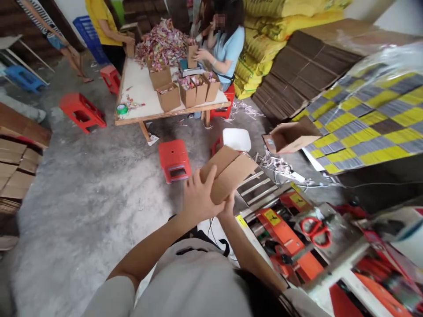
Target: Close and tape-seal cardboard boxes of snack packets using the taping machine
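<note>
A small brown cardboard box [233,176] is held up in front of my body, tilted, with a dark seam running along it. My left hand [200,196] grips its near left side, thumb lying over the top. Under the near right corner is my right hand [228,204], its fingers mostly hidden behind the cardboard. I cannot tell whether the seam parts two flaps or two boxes. Just beyond the hands, a roller conveyor [259,189] leads to an orange machine [291,242], where red-handled scissors [316,232] lie on top.
Ahead, a worktable [139,105] bears a heap of wrapped pieces [163,42] and several open boxes [170,97]. A person in light blue [231,48] sits there; one in yellow [102,22] stands. Red stools [175,156] dot the floor. Stacked flat cardboard [310,66] lines the right.
</note>
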Action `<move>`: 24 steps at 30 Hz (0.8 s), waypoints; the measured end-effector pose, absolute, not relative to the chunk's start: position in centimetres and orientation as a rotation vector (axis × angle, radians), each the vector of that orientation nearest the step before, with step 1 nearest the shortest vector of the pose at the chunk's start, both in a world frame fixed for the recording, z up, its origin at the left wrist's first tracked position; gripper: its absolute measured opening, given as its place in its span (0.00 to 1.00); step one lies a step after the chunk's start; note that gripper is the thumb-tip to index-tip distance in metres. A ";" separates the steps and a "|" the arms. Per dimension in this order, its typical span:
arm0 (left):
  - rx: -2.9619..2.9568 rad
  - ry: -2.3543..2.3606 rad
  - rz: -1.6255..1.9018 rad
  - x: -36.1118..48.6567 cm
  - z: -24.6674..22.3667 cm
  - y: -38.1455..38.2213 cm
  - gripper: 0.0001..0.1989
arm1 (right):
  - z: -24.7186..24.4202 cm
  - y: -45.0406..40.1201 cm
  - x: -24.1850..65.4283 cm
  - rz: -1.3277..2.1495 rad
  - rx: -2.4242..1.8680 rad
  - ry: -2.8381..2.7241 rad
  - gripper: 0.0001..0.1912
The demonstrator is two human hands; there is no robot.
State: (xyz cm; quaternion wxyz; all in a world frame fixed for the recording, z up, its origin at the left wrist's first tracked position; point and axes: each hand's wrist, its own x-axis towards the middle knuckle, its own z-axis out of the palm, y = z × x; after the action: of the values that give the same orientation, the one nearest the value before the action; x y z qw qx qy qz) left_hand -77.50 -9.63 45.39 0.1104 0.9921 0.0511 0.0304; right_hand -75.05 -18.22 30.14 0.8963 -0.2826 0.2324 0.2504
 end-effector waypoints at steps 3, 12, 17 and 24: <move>2.847 0.334 -0.135 -74.9 43.0 -5.5 0.55 | 28.6 -15.2 -72.9 0.652 -0.507 0.537 0.42; 2.708 0.605 -0.313 -62.2 38.2 4.4 0.54 | 25.0 -6.5 -60.2 0.877 -0.492 0.568 0.40; 2.670 0.659 -0.328 -55.2 38.9 8.5 0.55 | 25.1 -2.9 -52.5 0.974 -0.490 0.499 0.36; 2.491 0.973 -0.281 -52.0 38.6 11.6 0.56 | 23.4 0.0 -37.7 1.248 -0.729 0.354 0.33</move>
State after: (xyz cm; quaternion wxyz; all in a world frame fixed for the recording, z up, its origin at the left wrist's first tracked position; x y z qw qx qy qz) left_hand -52.04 11.62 38.60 0.2242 0.9027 0.3528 -0.1019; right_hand -37.67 0.01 23.36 0.7357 -0.3317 0.1612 0.5680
